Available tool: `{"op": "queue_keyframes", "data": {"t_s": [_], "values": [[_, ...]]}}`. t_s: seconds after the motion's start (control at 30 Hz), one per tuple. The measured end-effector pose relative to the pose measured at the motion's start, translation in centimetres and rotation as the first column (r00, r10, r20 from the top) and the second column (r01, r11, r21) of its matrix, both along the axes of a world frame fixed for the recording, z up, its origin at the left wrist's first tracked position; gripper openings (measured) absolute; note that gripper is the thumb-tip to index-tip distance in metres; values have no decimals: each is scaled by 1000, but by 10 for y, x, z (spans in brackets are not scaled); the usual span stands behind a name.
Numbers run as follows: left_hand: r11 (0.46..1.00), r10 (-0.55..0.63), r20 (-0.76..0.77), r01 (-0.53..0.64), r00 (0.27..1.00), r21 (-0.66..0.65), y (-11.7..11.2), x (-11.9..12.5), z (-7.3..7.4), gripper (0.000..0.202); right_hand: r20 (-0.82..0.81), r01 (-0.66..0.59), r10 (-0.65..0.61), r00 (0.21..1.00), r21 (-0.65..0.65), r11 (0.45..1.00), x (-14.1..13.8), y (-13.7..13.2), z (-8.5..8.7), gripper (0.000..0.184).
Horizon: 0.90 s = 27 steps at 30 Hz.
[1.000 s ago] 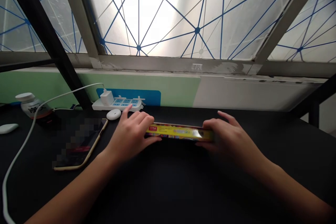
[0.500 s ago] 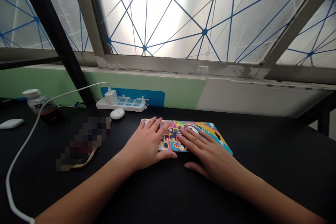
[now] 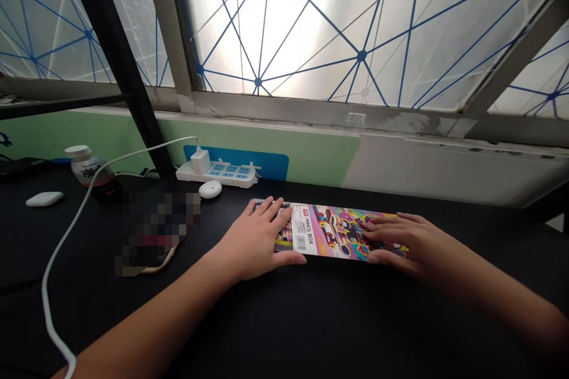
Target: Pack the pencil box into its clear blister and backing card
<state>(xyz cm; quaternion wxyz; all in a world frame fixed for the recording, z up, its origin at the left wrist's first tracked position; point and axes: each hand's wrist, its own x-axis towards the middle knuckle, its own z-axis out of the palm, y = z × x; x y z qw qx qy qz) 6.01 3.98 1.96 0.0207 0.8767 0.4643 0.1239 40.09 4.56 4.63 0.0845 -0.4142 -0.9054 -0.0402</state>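
A long, flat pencil box point(image 3: 340, 231) with a bright cartoon print lies on the black desk. Its white label reads "PENCIL BOX" and carries a barcode. Over the left end, my left hand point(image 3: 262, 240) rests flat with fingers spread, its thumb along the near edge. My right hand point(image 3: 409, 243) lies over the right end, fingers stretched across the print and thumb by the near edge. Both palms cover parts of the box, so its two ends are partly hidden.
Behind the box stands a white power strip point(image 3: 235, 176) with a plugged-in charger point(image 3: 200, 161). A white round case point(image 3: 210, 189), a blurred-out phone-like object point(image 3: 162, 234), a white-capped bottle point(image 3: 86, 166) and a white cable point(image 3: 52, 260) are at the left. A window point(image 3: 311, 29) rises behind.
My right hand has moved right, away from the left hand. The white label now shows between them, and the printed surface reaches farther right. The view has shifted slightly.
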Motion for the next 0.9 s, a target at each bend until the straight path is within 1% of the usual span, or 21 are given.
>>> {"op": "queue_keyframes", "data": {"t_s": [0.07, 0.13, 0.17, 0.2, 0.27, 0.37, 0.47, 0.57, 0.63, 0.67, 0.73, 0.8, 0.9], "values": [[1000, -2, 0, 2, 1000, 21, 0, -2, -1, 96, -33, 10, -7, 999, 91, 996, -24, -7, -6, 57], [1000, -3, -4, 3, 1000, 25, 1, -4, 0, 94, -16, -40, 41, 999, 70, 997, -51, -15, -14, 77], [1000, -5, -10, 5, 1000, 19, 2, -6, 0, 93, 4, -71, 71, 997, 42, 997, -61, -18, -17, 82], [1000, -8, -18, 8, 1000, 8, 3, -7, 2, 92, 24, -89, 89, 996, 10, 996, -69, -20, -19, 83], [999, -5, -38, 4, 999, -34, 5, -9, 5, 88, 48, -91, 93, 995, -37, 995, -73, -22, -20, 76], [992, 20, -60, -28, 998, -126, 8, -12, 11, 78, 40, -61, 64, 997, -68, 996, -55, -18, -15, 65], [982, 68, -68, -79, 995, -172, 8, -18, 17, 70, 13, -37, 37, 999, -49, 998, -29, -13, -7, 57], [973, 169, -73, -179, 983, -149, 7, -25, 20, 68, -6, -14, 14, 1000, -3, 1000, -18, -8, -5, 47], [970, 223, -72, -229, 972, -87, 6, -26, 19, 71, -16, -18, 18, 1000, 32, 999, -23, -6, -10, 52], [971, 229, -64, -232, 971, -54, 6, -25, 18, 72, -22, -26, 27, 999, 51, 998, -29, -5, -14, 55], [982, 188, -37, -189, 981, -23, 5, -20, 14, 72, -35, -49, 52, 998, 82, 995, -42, -4, -23, 59], [991, 133, -10, -134, 991, -25, 5, -15, 10, 70, -46, -86, 90, 995, 91, 992, -51, -2, -31, 57], [994, 94, -5, -94, 996, -51, 10, -12, 6, 64, -59, -124, 127, 990, 64, 990, -51, 1, -34, 52]]}}
